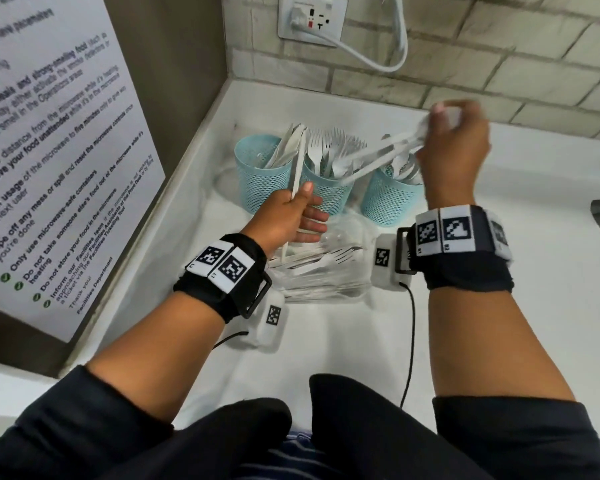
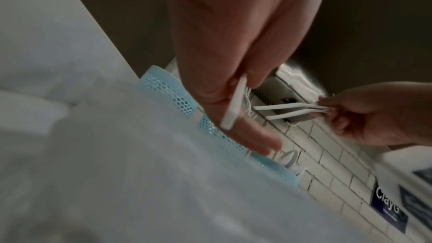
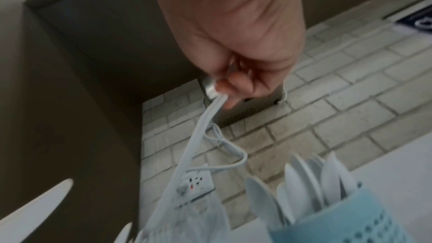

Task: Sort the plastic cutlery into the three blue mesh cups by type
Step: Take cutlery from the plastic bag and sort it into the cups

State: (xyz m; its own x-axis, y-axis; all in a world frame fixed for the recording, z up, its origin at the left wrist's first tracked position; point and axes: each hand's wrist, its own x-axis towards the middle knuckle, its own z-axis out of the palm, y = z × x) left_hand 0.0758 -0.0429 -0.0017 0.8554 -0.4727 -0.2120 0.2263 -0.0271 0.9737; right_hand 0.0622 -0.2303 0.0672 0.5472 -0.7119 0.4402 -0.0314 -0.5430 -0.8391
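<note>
Fingers of the left hand (image 1: pixel 293 216) pinch one upright knife (image 1: pixel 298 161) just beside the knife cup (image 1: pixel 262 174), while the right hand (image 1: pixel 454 143) clamps several handles (image 1: pixel 388 154) slanting down-left above the spoon cup (image 1: pixel 390 199).

— What sits on the white counter (image 1: pixel 499 271)?
— Three blue mesh cups (image 1: pixel 323 188) in a row near the back wall, and in front of them a clear bag of white cutlery (image 1: pixel 323 271), lying flat.
</note>
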